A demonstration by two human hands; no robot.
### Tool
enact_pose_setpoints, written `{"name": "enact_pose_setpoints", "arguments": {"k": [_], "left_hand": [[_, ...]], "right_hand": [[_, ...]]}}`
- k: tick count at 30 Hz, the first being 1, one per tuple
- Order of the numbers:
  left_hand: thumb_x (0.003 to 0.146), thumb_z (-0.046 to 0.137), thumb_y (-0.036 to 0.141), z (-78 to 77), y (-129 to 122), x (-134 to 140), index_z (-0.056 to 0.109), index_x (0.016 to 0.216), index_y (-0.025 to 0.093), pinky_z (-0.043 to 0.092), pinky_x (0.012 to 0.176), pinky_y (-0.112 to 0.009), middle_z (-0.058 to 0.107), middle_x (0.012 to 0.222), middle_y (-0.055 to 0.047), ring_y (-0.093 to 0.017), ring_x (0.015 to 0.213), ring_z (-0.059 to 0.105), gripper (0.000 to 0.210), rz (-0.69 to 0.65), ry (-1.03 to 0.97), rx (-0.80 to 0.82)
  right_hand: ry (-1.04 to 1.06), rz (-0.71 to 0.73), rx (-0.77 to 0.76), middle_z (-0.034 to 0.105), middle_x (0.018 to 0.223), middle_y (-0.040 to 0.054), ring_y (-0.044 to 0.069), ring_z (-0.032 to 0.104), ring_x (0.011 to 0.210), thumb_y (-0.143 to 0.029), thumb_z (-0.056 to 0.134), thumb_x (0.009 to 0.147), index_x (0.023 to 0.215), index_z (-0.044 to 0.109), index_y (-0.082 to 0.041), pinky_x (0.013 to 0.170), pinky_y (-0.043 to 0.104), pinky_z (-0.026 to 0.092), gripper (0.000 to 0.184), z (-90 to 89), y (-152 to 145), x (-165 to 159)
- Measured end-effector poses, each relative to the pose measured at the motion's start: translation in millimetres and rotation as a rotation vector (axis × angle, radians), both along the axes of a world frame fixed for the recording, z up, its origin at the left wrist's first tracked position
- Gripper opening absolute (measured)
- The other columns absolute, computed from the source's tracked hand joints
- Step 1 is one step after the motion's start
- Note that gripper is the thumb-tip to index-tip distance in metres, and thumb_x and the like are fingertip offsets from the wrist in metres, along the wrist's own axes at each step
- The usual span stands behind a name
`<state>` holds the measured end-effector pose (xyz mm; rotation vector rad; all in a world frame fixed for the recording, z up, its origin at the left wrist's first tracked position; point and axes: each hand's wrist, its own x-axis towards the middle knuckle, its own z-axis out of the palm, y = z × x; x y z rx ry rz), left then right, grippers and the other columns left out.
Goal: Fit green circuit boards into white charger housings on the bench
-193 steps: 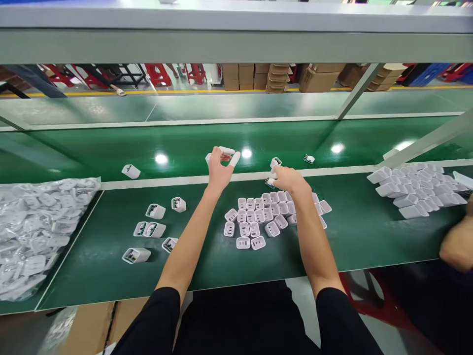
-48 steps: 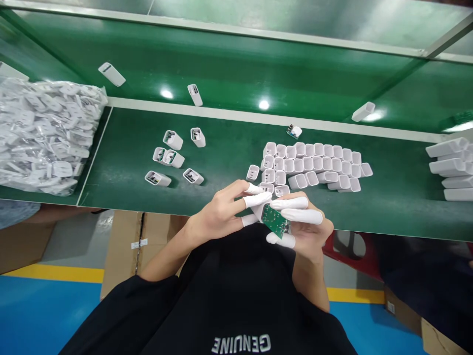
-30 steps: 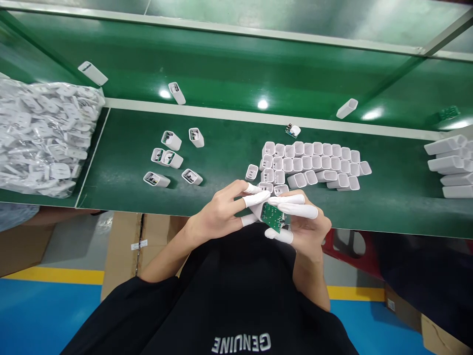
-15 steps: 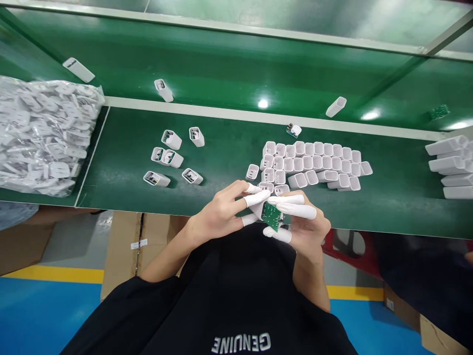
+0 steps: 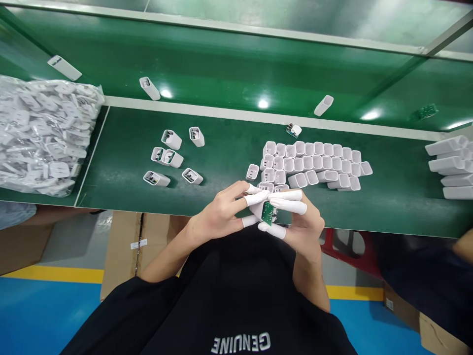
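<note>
My left hand (image 5: 224,211), white cots on its fingertips, grips a white charger housing (image 5: 257,208) just over the table's near edge. A green circuit board (image 5: 267,213) sticks out of the housing's right-hand end, part of it inside. My right hand (image 5: 303,217), also in white finger cots, is closed on the board, fingers above and thumb below. Beyond my hands, several empty white housings (image 5: 307,162) stand in close rows. One separate housing (image 5: 252,171) is just left of them.
Housings with boards inside (image 5: 172,158) lie on the left of the green table (image 5: 121,133). A clear bag of white plastic parts (image 5: 44,133) is farther left. A loose board (image 5: 294,130) lies behind the rows. More housings (image 5: 453,165) are stacked at right. A belt (image 5: 229,74) carries spaced pieces.
The circuit board has gone deeper into the housing as my right hand moved left. Pieces on the far belt have shifted left. My left hand has stayed in place.
</note>
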<state>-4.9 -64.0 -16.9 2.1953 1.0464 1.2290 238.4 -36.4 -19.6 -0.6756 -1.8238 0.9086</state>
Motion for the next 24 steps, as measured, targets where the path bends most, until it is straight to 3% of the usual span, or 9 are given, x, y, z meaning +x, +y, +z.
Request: {"name": "enact_pose_setpoints", "arguments": {"k": [4, 7, 11, 16, 19, 24], "left_hand": [[0.097, 0.090, 0.022, -0.2, 1, 3, 0.067, 0.156, 0.026, 0.068, 0.083, -0.035, 0.071, 0.110, -0.007, -0.021, 0.097, 0.074, 0.064, 0.022, -0.117, -0.069], [0.092, 0.096, 0.027, -0.9, 0, 5, 0.073, 0.146, 0.026, 0.067, 0.080, -0.033, 0.069, 0.104, -0.003, -0.018, 0.090, 0.072, 0.059, 0.069, -0.205, -0.160], [0.089, 0.096, 0.025, -1.5, -6, 10, 0.071, 0.145, 0.028, 0.066, 0.074, -0.030, 0.069, 0.101, 0.000, -0.015, 0.082, 0.071, 0.061, 0.108, -0.328, -0.275], [0.087, 0.096, 0.023, 3.2, -15, 11, 0.075, 0.133, 0.027, 0.055, 0.063, -0.026, 0.062, 0.091, 0.003, -0.012, 0.071, 0.060, 0.051, 0.160, -0.280, -0.288], [0.084, 0.097, 0.027, 8.2, -18, 0, 0.077, 0.129, 0.026, 0.050, 0.059, -0.025, 0.063, 0.089, 0.003, -0.011, 0.069, 0.057, 0.049, 0.185, -0.253, -0.326], [0.075, 0.105, 0.045, 7.4, -20, -23, 0.077, 0.130, 0.024, 0.051, 0.056, -0.024, 0.066, 0.092, 0.000, -0.013, 0.071, 0.060, 0.065, 0.062, -0.288, -0.521]], "right_hand": [[-0.070, -0.041, 0.050, 0.076, 0.144, 0.0116, 0.036, 0.074, 0.132, -0.025, 0.099, 0.087, 0.159, 0.066, -0.034, 0.108, 0.059, 0.066, 0.080, 2.6, -2, 4], [-0.160, -0.033, 0.158, 0.073, 0.149, 0.0130, 0.037, 0.072, 0.135, -0.025, 0.098, 0.088, 0.165, 0.060, -0.032, 0.110, 0.060, 0.066, 0.086, 4.4, -5, 8], [-0.352, -0.056, 0.306, 0.077, 0.143, 0.0131, 0.035, 0.072, 0.130, -0.019, 0.093, 0.092, 0.168, 0.057, -0.033, 0.102, 0.055, 0.066, 0.085, 1.6, -5, 6], [-0.322, -0.048, 0.383, 0.082, 0.125, 0.0104, 0.032, 0.074, 0.114, -0.014, 0.090, 0.095, 0.170, 0.055, -0.032, 0.092, 0.049, 0.064, 0.085, -0.1, 0, -4], [-0.251, 0.040, 0.270, 0.081, 0.116, 0.0067, 0.028, 0.072, 0.102, -0.019, 0.091, 0.095, 0.162, 0.063, -0.035, 0.088, 0.046, 0.061, 0.075, -2.8, 5, -11], [0.094, 0.184, -0.341, 0.077, 0.108, 0.0043, 0.026, 0.072, 0.097, -0.058, 0.098, 0.087, 0.134, 0.078, -0.033, 0.089, 0.044, 0.061, 0.058, -28.7, 13, -35]]}}
